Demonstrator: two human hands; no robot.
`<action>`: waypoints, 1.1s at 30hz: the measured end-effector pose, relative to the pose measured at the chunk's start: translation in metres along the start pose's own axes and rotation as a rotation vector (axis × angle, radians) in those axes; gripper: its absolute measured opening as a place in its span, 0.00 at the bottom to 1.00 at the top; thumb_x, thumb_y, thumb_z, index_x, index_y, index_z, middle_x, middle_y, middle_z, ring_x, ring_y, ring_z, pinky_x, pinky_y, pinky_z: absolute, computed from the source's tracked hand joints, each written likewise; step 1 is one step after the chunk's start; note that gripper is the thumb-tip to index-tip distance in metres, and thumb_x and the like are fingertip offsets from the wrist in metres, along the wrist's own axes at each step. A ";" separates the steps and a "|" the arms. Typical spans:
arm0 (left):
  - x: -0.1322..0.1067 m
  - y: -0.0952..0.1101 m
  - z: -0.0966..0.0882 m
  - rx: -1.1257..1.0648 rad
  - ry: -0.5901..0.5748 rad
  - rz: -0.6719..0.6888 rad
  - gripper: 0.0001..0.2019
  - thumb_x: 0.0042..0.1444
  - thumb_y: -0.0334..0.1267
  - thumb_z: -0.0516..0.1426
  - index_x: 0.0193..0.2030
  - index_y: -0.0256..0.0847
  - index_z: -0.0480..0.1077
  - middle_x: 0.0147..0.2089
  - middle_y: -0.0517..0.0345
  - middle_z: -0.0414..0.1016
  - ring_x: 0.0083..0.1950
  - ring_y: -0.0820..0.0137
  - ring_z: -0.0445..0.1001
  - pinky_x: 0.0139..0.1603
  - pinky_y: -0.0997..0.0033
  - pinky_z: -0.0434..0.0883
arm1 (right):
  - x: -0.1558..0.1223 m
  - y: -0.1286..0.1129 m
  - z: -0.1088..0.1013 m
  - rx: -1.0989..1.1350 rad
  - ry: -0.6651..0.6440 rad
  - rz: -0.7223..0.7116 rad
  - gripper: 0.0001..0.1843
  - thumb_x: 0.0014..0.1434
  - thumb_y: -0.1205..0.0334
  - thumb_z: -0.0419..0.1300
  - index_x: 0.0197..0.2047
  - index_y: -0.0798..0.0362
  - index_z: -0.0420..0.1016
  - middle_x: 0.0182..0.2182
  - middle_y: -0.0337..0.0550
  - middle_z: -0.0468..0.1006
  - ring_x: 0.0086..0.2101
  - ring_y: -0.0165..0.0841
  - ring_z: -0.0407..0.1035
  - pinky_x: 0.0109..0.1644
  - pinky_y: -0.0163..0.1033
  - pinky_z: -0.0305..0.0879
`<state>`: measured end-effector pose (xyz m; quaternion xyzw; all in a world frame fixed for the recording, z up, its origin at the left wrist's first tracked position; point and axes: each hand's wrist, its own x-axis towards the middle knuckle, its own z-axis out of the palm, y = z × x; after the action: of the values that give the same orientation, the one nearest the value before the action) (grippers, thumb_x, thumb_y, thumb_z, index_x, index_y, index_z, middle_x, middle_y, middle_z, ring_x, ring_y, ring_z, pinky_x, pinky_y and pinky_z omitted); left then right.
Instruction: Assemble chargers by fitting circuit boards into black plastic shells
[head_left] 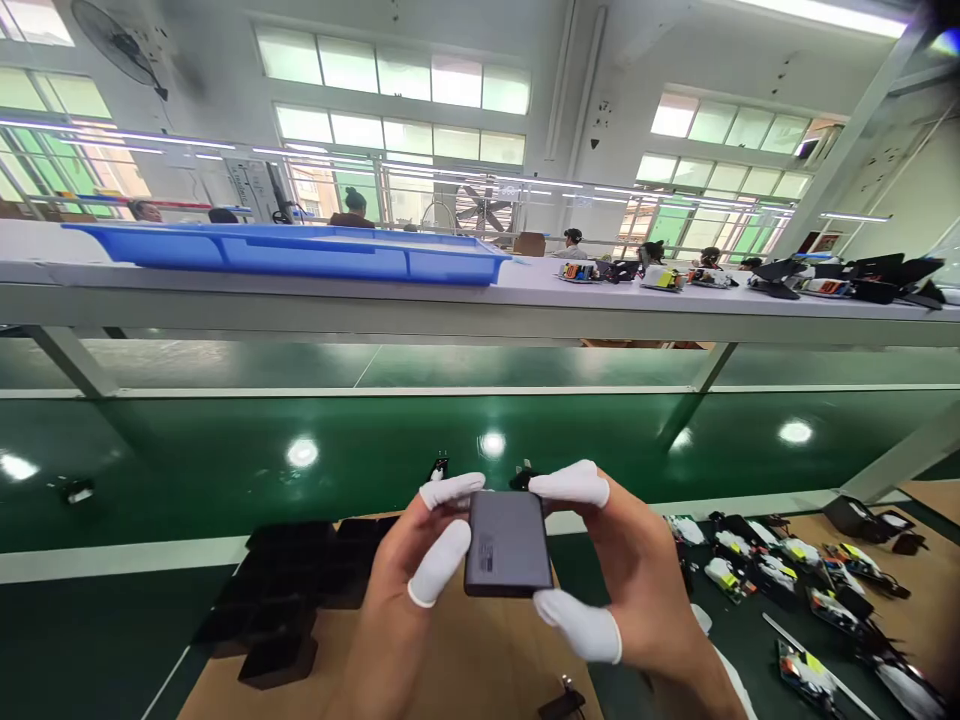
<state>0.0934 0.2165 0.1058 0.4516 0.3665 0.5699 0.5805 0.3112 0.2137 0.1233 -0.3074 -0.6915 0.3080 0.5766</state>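
Observation:
A dark grey, box-shaped plastic case [514, 540] with small printed marks on its face is held up in front of me between both hands. My left hand [405, 555] grips its left side, thumb at the near left edge and a finger at the upper corner. From the right, my right hand [634, 565] holds it, a finger at the upper corner and the thumb at the lower one. White finger cots cover the visible fingertips. Just behind the case lie two small black pieces with prongs, a left one [439, 467] and a partly hidden right one [523, 477].
Black boxes [277, 650] stand grouped at left on brown cardboard [465, 650]. Several circuit boards with wires [776, 570] crowd the right side. A small black part [562, 703] lies near the front. Beyond, a raised shelf [337, 305] carries a blue tray [300, 258]; people sit farther back.

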 end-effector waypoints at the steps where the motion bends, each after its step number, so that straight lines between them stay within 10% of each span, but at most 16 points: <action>1: 0.002 0.001 0.000 0.049 -0.019 0.075 0.24 0.61 0.55 0.69 0.60 0.48 0.81 0.63 0.49 0.83 0.62 0.50 0.81 0.59 0.60 0.81 | 0.001 0.004 -0.001 0.069 0.004 0.053 0.32 0.53 0.63 0.79 0.60 0.38 0.81 0.47 0.41 0.81 0.45 0.40 0.76 0.53 0.44 0.76; 10: 0.000 0.016 0.019 0.040 0.013 0.063 0.29 0.43 0.47 0.80 0.52 0.44 0.80 0.52 0.50 0.85 0.56 0.52 0.84 0.61 0.58 0.81 | 0.007 0.017 -0.001 0.303 0.029 0.286 0.23 0.57 0.52 0.80 0.55 0.44 0.86 0.40 0.42 0.84 0.42 0.36 0.79 0.54 0.39 0.79; 27: 0.001 -0.007 0.019 0.040 -0.005 0.128 0.28 0.46 0.59 0.75 0.49 0.48 0.78 0.48 0.48 0.83 0.54 0.50 0.82 0.50 0.58 0.83 | 0.008 0.010 0.001 0.283 0.025 0.248 0.21 0.58 0.50 0.79 0.52 0.43 0.85 0.41 0.41 0.83 0.42 0.35 0.78 0.53 0.37 0.78; 33: 0.006 -0.006 0.015 0.049 0.003 0.209 0.25 0.48 0.49 0.76 0.50 0.46 0.77 0.47 0.52 0.82 0.50 0.56 0.83 0.51 0.61 0.81 | 0.003 0.008 -0.003 0.073 0.006 0.222 0.19 0.65 0.50 0.74 0.57 0.40 0.81 0.45 0.41 0.82 0.45 0.38 0.78 0.56 0.44 0.76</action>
<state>0.1103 0.2214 0.1056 0.5004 0.3319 0.6191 0.5061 0.3139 0.2217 0.1194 -0.3619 -0.6398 0.3939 0.5518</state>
